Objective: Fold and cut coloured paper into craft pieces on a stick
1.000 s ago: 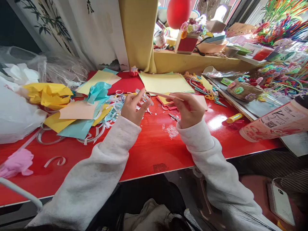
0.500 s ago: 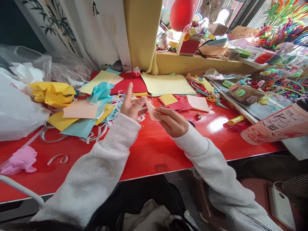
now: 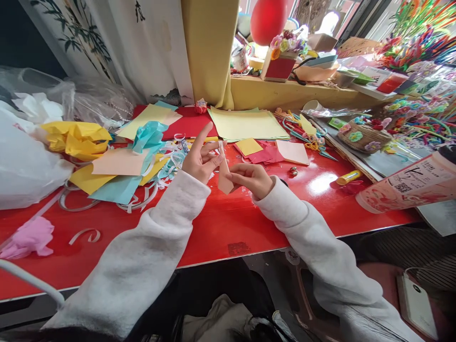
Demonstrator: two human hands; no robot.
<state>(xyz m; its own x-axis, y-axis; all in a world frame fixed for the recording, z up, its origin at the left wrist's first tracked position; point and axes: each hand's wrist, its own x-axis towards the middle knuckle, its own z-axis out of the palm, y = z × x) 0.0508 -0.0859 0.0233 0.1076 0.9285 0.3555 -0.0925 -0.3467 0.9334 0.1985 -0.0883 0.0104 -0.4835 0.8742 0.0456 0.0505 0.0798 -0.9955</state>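
A small folded piece of pale peach paper [image 3: 224,176] is held between my two hands above the red table [image 3: 221,223]. My left hand [image 3: 201,159] pinches its upper end between thumb and fingers, with the index finger pointing up and away. Its lower right edge is gripped by the thumb and fingers of my right hand [image 3: 252,178]. Just beyond the hands lie a yellow paper square [image 3: 249,146], red paper pieces [image 3: 269,154] and a pale pink square sheet [image 3: 293,152]. Small metal bells [image 3: 293,172] rest to the right of my right hand.
Colored paper sheets [image 3: 119,162], crumpled tissue and curled white strips [image 3: 85,235] spread on the left beside a white plastic bag [image 3: 28,161]. Yellow sheets [image 3: 249,124] lie at the back. A printed cup [image 3: 406,183] leans at the right, near a yellow tube [image 3: 348,177] and a flower-trimmed basket [image 3: 366,135].
The folded paper has turned more upright, its lower end swinging down. My left hand has moved slightly right, and my right hand has shifted its grip on the edge.
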